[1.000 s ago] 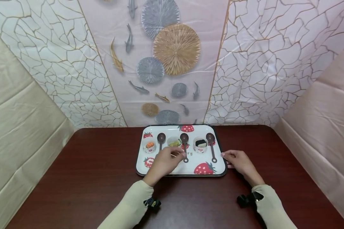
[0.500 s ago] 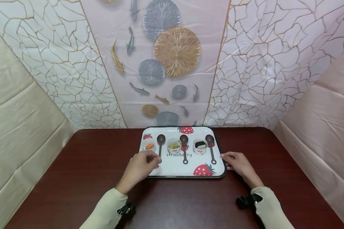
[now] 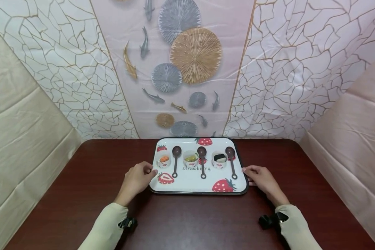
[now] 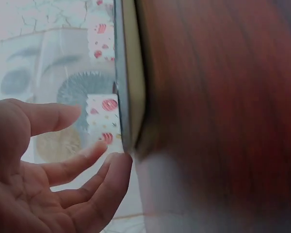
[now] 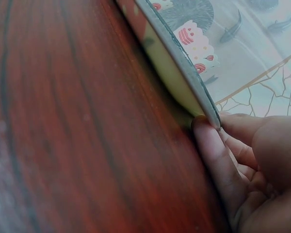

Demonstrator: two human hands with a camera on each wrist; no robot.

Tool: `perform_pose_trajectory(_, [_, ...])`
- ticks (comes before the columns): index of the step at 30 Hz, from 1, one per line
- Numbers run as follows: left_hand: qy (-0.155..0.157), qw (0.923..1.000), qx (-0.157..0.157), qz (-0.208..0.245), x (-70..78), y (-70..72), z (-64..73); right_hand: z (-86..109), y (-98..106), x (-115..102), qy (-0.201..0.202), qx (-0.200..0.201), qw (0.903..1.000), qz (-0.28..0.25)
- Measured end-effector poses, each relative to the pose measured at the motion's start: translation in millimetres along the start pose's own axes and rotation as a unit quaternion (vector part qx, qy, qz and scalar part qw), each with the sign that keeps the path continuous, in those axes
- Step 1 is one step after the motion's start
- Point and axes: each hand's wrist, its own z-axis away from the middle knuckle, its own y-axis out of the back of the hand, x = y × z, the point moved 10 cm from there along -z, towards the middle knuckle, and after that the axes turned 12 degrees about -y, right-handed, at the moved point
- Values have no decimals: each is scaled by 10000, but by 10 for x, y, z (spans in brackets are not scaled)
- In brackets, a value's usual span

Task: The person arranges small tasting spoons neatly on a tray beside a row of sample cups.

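A white tray (image 3: 187, 184) with a dark rim and strawberry prints lies on the table. On it stand three small printed cups: one with orange food (image 3: 164, 163), one with green food (image 3: 190, 163) and one with black-and-white food (image 3: 219, 164). Beside each cup lies a brown spoon, at left (image 3: 176, 151), middle (image 3: 201, 151) and right (image 3: 230, 151). My right hand (image 3: 264, 178) pinches the tray's right rim, thumb above and a finger beneath, as the right wrist view shows. My left hand (image 3: 135, 180) is at the left rim, fingers spread, a fingertip right at the edge in the left wrist view.
The dark red wooden table (image 3: 193, 222) extends around the tray. Behind it hangs a patterned cloth (image 3: 187, 104), close to the tray's far edge. Beige cloth panels slope up at the left (image 3: 25, 132) and right (image 3: 350, 146).
My left hand has moved left from the middle spoon's handle, over the left side of the tray, to the tray's left rim. The right hand stays at the right rim.
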Motion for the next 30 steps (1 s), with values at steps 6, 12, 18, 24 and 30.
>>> perform_pose_trajectory(6, [333,9988,-209,301,-193,-50,-82,-19,-5,-30,-2,-65,10000,-27])
perform_pose_trajectory(12, [603,9945,-356,784,-294,-97,-123,-30,-13,-46,13,-124,9999,-35])
perform_pose_trajectory(18, [742,9903,-626,998,-325,-187,-150,-25,12,-22,-4,-134,9999,34])
perform_pose_trajectory(24, [766,9869,-707,1230,-337,-239,-170,-20,18,65,-103,-258,9996,-81])
perform_pose_trajectory(30, [796,9854,-678,1340,-336,-230,-188,-15,132,-12,-73,-483,9981,-370])
